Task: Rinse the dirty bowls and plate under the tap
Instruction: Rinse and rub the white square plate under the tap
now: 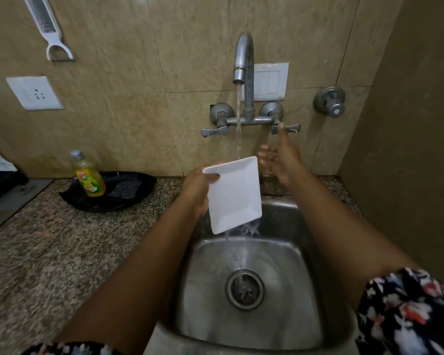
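Observation:
My left hand [196, 187] grips a white square plate [235, 196] by its upper left corner and holds it tilted, almost on edge, above the steel sink [287, 254]. Water runs from the tap [244, 57] onto the plate's top edge, spills off its lower edge and falls to the drain [244, 289]. My right hand [280, 156] is open, fingers spread, just right of the plate and below the right tap handle [289, 128]; it is blurred. No bowls are in view.
A yellow dish-soap bottle [89, 175] and a scrub pad [124, 188] lie on a black tray [141, 181] on the granite counter [62, 247] to the left. A grater [46, 26] and a socket [34, 92] are on the tiled wall. A separate valve [330, 99] sits at right.

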